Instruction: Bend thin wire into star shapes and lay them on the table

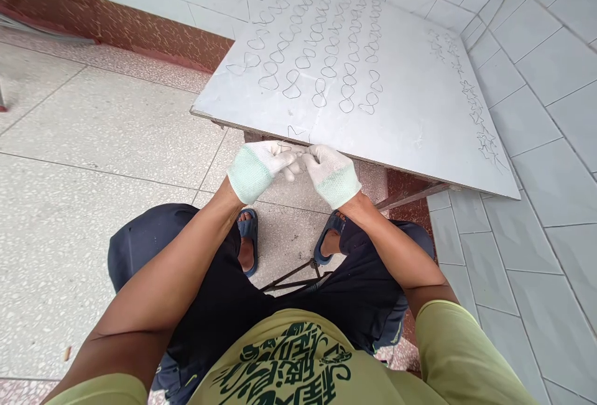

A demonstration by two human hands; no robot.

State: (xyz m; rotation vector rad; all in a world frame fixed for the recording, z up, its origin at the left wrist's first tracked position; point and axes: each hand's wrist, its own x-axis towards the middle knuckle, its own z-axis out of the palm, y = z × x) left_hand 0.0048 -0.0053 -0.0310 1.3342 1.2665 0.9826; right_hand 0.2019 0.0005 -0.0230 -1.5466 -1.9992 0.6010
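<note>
Wire btwn fingertips | L hand + R hand both pinching it

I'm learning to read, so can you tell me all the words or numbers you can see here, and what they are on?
Yellow-green T-shirt: dark green stylised lettering on the chest, seen upside down and partly folded, not readable.
Flat grey board: no writing, only rows of bent wire loops and a line of small wire pieces.
White knitted gloves on the left hand and right hand: no label visible.
</note>
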